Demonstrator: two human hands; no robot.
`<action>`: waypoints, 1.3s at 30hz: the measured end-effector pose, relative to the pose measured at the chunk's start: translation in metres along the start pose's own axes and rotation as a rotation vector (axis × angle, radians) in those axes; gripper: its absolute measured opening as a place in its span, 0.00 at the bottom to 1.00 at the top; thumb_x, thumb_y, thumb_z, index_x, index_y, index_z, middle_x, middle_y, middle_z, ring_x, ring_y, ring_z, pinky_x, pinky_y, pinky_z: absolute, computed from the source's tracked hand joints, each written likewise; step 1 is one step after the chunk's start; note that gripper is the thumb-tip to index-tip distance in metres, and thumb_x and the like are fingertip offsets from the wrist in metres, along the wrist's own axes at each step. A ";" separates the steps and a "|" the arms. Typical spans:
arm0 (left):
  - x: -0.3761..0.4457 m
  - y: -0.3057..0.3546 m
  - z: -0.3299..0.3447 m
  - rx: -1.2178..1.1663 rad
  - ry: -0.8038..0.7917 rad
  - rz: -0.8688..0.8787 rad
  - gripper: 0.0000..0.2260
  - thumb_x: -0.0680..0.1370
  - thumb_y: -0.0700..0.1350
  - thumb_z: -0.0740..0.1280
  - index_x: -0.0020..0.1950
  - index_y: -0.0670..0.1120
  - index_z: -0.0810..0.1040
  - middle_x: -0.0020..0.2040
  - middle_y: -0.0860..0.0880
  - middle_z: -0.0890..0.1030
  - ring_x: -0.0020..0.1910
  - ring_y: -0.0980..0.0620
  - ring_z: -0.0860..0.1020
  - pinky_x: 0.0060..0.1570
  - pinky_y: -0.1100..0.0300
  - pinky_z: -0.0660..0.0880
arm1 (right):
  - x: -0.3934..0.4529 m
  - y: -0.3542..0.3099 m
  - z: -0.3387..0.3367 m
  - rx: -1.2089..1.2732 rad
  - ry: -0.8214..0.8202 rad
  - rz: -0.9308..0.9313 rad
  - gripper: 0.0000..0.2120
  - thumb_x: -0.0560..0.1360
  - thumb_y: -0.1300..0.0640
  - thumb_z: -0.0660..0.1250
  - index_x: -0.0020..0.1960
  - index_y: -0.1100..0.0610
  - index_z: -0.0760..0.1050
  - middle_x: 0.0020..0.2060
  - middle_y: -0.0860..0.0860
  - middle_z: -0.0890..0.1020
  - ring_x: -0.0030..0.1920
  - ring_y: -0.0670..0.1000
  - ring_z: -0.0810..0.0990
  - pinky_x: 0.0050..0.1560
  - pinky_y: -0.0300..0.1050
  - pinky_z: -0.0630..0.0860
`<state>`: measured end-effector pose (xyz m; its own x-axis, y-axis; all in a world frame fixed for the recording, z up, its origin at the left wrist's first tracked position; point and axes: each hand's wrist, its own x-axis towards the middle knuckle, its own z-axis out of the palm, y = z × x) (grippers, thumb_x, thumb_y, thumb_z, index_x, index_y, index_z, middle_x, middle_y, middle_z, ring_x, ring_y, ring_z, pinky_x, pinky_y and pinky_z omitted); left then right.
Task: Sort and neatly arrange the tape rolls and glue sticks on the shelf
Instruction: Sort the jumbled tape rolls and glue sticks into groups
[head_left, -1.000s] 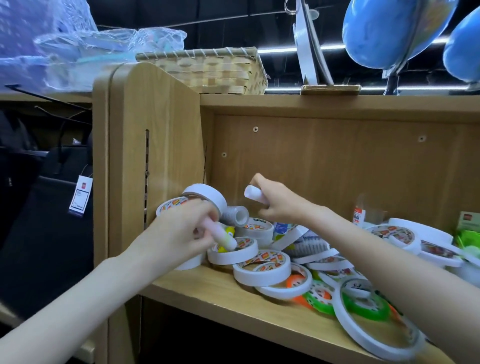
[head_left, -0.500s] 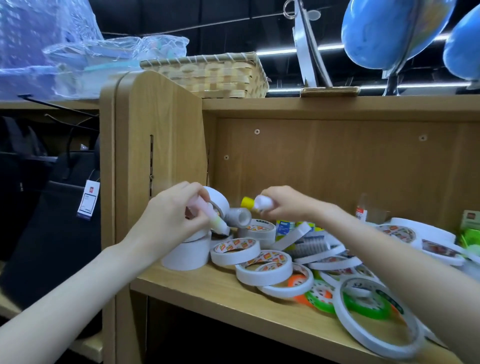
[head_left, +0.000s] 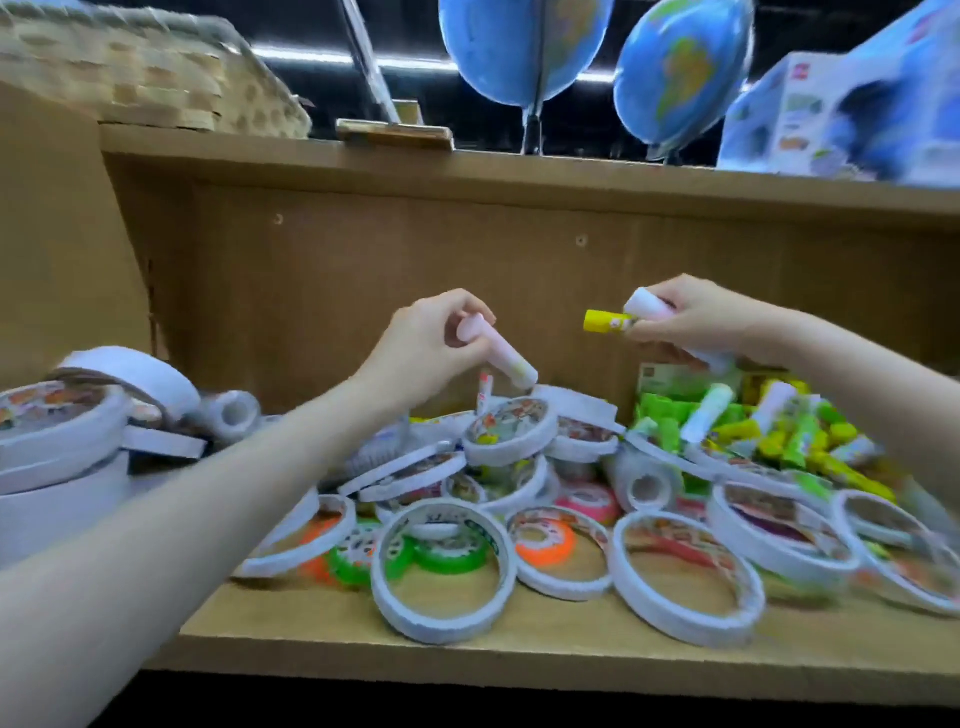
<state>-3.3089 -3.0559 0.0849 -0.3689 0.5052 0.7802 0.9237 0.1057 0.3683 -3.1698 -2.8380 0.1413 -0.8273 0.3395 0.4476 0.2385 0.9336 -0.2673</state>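
Pale pink and smooth, a round glue stick (head_left: 496, 356) was pinched in the curled fingers of the left hand (head_left: 434, 345), tilted with its lower end pointing down toward the tape heap. The right hand (head_left: 698, 319) gripped two more cylinders: a yellow glue stick (head_left: 608, 320) poking out sideways to the left and a whitish stick (head_left: 647, 304) above it, both held above the shelf board. Below them lay a jumble of flat white tape rolls (head_left: 441, 566), thin hoops with printed paper inserts, some with orange, green or pink cores, overlapping on the wooden shelf (head_left: 363, 639). Thicker white rolls (head_left: 62, 431) sat stacked at the left. At the right rear a pile of yellow and green glue sticks (head_left: 795, 436) lay loose, blurred. On the top board rested a woven basket (head_left: 156, 73) and two glossy blue globes (head_left: 524, 47)
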 end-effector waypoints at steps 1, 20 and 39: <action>0.010 0.013 0.019 -0.038 -0.022 0.024 0.05 0.73 0.42 0.67 0.48 0.48 0.78 0.43 0.50 0.80 0.44 0.51 0.78 0.43 0.64 0.71 | -0.007 0.022 -0.011 0.004 0.020 0.045 0.04 0.73 0.57 0.66 0.44 0.58 0.75 0.29 0.51 0.74 0.27 0.50 0.72 0.23 0.36 0.70; 0.093 0.119 0.218 -0.162 -0.220 0.236 0.07 0.74 0.40 0.66 0.51 0.46 0.79 0.42 0.52 0.77 0.44 0.50 0.76 0.48 0.56 0.73 | -0.069 0.251 -0.063 -0.452 0.179 0.720 0.13 0.75 0.52 0.65 0.52 0.60 0.68 0.46 0.57 0.73 0.43 0.57 0.70 0.41 0.45 0.67; 0.086 0.150 0.243 -0.247 -0.209 0.267 0.10 0.75 0.39 0.65 0.54 0.47 0.79 0.46 0.53 0.78 0.48 0.50 0.79 0.51 0.56 0.74 | -0.077 0.240 -0.084 -0.313 0.122 0.652 0.21 0.72 0.42 0.68 0.31 0.57 0.70 0.28 0.51 0.74 0.31 0.52 0.73 0.29 0.42 0.66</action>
<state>-3.1767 -2.7882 0.0841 -0.0676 0.6531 0.7543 0.9219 -0.2482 0.2974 -3.0066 -2.6308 0.1145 -0.4093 0.8306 0.3776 0.8122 0.5202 -0.2639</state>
